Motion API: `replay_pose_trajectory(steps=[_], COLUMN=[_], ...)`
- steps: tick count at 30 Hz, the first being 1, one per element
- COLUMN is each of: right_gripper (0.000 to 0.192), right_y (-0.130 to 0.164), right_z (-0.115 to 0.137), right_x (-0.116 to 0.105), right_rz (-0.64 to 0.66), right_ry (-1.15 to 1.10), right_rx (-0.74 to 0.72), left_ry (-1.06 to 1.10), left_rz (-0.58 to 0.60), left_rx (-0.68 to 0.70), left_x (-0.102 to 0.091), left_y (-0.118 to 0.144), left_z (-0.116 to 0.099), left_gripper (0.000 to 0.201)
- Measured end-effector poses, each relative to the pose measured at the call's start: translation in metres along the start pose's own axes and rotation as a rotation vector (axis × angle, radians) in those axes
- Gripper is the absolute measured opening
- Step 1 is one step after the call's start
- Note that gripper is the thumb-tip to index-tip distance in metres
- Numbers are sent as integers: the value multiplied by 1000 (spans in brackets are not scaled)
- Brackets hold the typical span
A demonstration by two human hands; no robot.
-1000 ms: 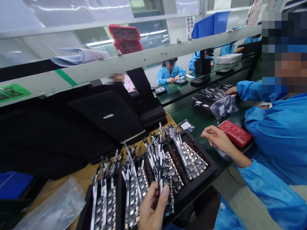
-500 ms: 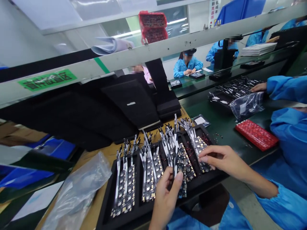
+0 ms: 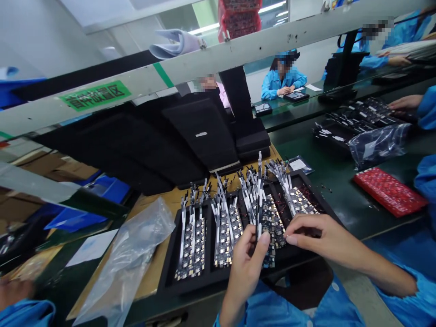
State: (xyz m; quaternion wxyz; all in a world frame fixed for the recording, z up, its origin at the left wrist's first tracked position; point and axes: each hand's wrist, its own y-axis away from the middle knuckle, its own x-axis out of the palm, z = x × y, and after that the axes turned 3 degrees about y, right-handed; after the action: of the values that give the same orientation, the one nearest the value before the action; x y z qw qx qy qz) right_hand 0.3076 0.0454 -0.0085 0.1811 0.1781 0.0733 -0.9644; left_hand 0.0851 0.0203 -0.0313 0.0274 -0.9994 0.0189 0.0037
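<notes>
My left hand point(image 3: 248, 263) is closed on a slim circuit board with a black and white ribbon cable point(image 3: 260, 200) standing up from it. That hand is over the front of a black foam tray point(image 3: 164, 277). Circuit board panels point(image 3: 190, 250) with white and black ribbon cables lie in the tray's compartments. My right hand point(image 3: 322, 234) hovers by the tray's front right, thumb and forefinger pinched together; whatever is between the fingertips is too small to make out. Close behind it lie more circuit boards point(image 3: 303, 200) in the right compartment.
A clear plastic bag point(image 3: 132, 254) lies left of the tray on cardboard. Black foam panels point(image 3: 200, 131) lean behind, under a white rail point(image 3: 238, 50). To the right are a red bubble-wrap pack point(image 3: 390, 190) and a co-worker's hand point(image 3: 405, 103). Another person's hand point(image 3: 15, 290) is at lower left.
The view has swung left, so the scene sits further right. My right hand has drawn away from the right compartment's boards, toward my left hand. Another person's hand now shows at lower left.
</notes>
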Motion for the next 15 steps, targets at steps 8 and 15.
replay_pose_trajectory(steps=[8,15], right_gripper=[13,11], right_y=[-3,-12], right_z=[2,10], right_x=[9,9], right_rz=[85,132], right_ry=[49,123], right_rx=[11,-54], left_ry=[25,10], left_rz=[9,39], left_rx=[-33,-7], left_x=[0,1], left_y=[0,0], left_z=[-4,-8], left_gripper=[16,16])
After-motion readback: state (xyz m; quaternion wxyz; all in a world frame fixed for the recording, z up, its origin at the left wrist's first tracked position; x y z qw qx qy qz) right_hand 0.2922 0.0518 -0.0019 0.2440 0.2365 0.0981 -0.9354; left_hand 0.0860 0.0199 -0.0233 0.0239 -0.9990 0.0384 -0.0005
